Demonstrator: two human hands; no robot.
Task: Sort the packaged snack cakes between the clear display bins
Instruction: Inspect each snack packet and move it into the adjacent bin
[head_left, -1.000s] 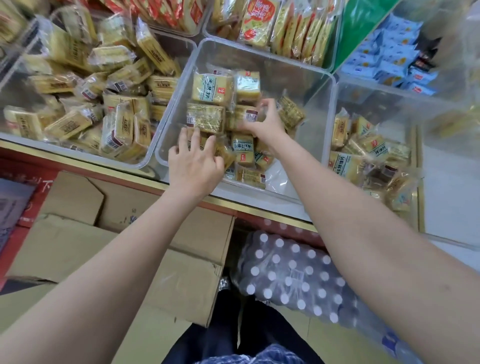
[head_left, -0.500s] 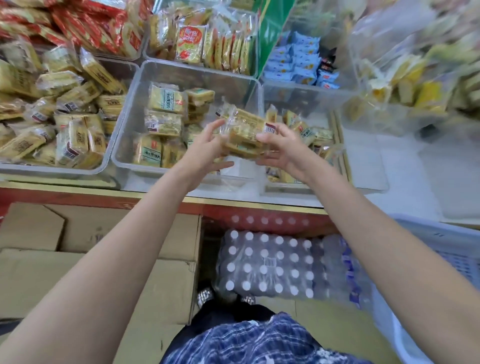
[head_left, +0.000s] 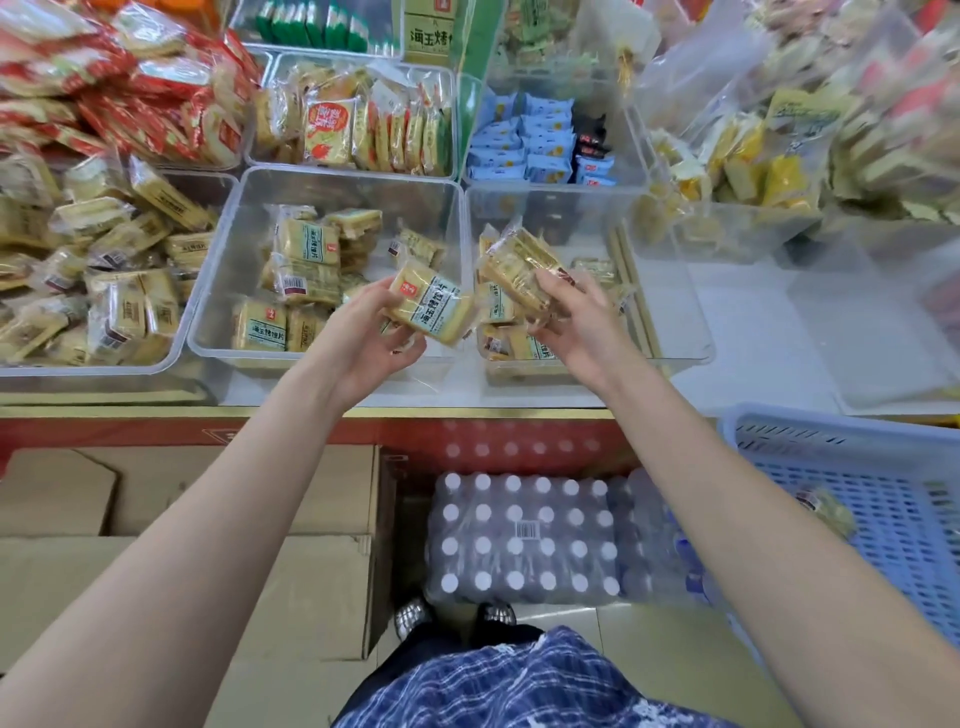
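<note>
— Shelving runs across the whole back: clear bins of wrapped snacks on a pale surface (head_left: 753, 332), cardboard boxes (head_left: 208, 545) and a shrink-wrapped pack of bottles (head_left: 524, 540) on the floor below, a blue basket (head_left: 852, 483) at the right.

— And the arms?

— Both bare forearms reach forward and up from the bottom corners, meeting over the wall between the middle bin (head_left: 332, 179) and the right bin (head_left: 670, 291). The left hand (head_left: 363, 338) is turned palm up, its fingers curled under a snack cake packet (head_left: 431, 306) with a green label, thumb at the near edge. That packet is tilted and held in the air above the middle bin's right side.

— The other hand?

— The right hand (head_left: 576, 317) has its back toward the camera, wrist bent, fingers wrapped around a second packet (head_left: 519, 270). It is lifted over the left end of the right bin, above the packets lying there.

— Do the two packets touch?

— They are just beside each other; I cannot tell whether they meet.
</note>
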